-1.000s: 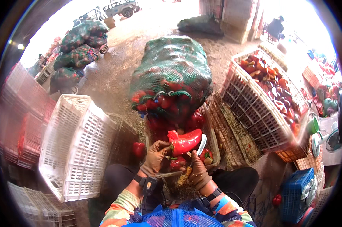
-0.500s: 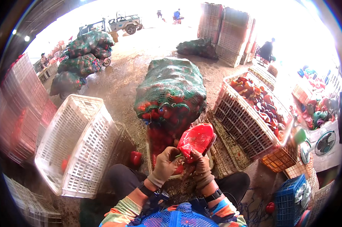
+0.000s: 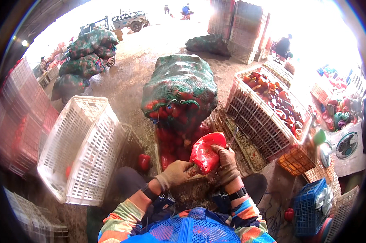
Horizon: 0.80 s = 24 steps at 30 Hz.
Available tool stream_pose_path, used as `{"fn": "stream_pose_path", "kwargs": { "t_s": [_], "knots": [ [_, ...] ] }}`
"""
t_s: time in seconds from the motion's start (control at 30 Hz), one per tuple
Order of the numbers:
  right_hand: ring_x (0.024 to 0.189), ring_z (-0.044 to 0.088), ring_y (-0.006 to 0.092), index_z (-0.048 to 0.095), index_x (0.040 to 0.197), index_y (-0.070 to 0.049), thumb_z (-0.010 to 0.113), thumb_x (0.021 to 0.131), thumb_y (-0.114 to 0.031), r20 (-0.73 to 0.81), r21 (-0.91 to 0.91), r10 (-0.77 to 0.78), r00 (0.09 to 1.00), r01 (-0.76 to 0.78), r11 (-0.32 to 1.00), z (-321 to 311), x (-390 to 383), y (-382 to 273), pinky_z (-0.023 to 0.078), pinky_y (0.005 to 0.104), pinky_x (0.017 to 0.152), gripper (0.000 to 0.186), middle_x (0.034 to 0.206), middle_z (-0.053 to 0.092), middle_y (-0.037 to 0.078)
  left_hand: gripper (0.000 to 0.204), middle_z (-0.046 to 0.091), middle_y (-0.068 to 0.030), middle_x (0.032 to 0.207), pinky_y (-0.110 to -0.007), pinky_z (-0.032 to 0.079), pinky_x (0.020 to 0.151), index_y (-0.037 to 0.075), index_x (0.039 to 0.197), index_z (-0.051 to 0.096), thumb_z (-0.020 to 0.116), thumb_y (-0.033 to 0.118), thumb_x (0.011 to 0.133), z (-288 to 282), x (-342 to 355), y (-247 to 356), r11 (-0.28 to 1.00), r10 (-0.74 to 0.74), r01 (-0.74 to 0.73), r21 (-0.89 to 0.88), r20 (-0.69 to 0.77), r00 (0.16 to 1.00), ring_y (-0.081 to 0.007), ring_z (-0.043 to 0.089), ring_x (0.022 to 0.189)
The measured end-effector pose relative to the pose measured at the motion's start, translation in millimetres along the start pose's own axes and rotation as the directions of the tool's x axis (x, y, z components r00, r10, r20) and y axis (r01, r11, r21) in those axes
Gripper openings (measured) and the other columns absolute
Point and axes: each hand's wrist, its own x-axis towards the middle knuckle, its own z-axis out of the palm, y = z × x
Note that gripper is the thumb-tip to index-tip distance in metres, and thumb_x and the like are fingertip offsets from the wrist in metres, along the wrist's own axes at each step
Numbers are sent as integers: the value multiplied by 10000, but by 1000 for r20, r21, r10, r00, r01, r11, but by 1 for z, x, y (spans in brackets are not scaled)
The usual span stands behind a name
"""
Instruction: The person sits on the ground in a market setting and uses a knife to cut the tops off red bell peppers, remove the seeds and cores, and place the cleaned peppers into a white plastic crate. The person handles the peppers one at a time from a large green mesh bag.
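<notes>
A red bell pepper (image 3: pixel 206 154), cut open with its glossy inside showing, is up in front of me between both gloved hands. My right hand (image 3: pixel 226 164) is closed round its right side, thumb over the wall. A thin, shiny, blade-like piece (image 3: pixel 234 136) sticks up beside those fingers; its handle is hidden. At the pepper's lower left edge, the fingers of my left hand (image 3: pixel 175 174) are pinched against the stem end. Under the pepper stands a crate of red peppers (image 3: pixel 172 148), with a large green mesh sack of peppers (image 3: pixel 181 85) resting over its far end.
A tall white crate (image 3: pixel 96 158) stands at my left, a loose red pepper (image 3: pixel 144 162) near my knee. To the right, another crate (image 3: pixel 258 117) is heaped with cut pepper pieces (image 3: pixel 274 99). A blue crate (image 3: pixel 310 206) and a fan (image 3: pixel 347 146) are farther right.
My left hand has shifted slightly left and down. My right hand has turned and moved up round the pepper, which now tilts more upright. The whole view has shifted a little.
</notes>
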Motion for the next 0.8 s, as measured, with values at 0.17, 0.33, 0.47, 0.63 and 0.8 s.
{"fn": "stream_pose_path", "kwargs": {
  "t_s": [0.17,0.33,0.47,0.63,0.8],
  "knots": [
    [725,593,147,630,922,-19,692,726,-54,-39,44,-5,999,6,999,-4,14,8,500,277,677,208,843,641,49,319,514,44,816,-222,378,601,20,1128,585,526,264,931,22,-6,-13,864,37,-31,-503,2,999,-51,449,706],
    [693,609,170,628,915,-23,689,729,-46,-1,266,143,990,-138,954,-1,22,15,518,291,659,197,802,639,64,275,544,42,870,-211,396,630,6,1093,596,503,217,942,23,-7,2,845,158,-169,-508,-66,985,-47,468,743],
    [717,623,195,618,924,-20,681,743,-59,-44,318,204,978,-180,931,-3,35,23,526,321,661,196,841,643,88,183,647,-52,869,-281,473,704,6,984,604,564,159,893,17,-12,-9,936,316,-333,-111,-142,938,-162,604,798],
    [771,628,233,589,975,-27,673,770,-122,-125,329,217,968,-166,930,-16,41,13,525,427,648,240,909,645,95,159,631,-135,848,-355,496,630,33,936,607,626,101,794,1,-14,6,687,698,-435,583,-360,619,-329,609,730],
    [718,634,235,589,984,-20,686,758,-96,-318,354,127,939,-7,935,-34,46,11,541,388,631,258,880,642,98,252,626,-162,920,-385,488,678,32,1030,583,618,138,804,-15,11,-45,881,379,-111,459,-548,746,-343,612,797]
  ]
}}
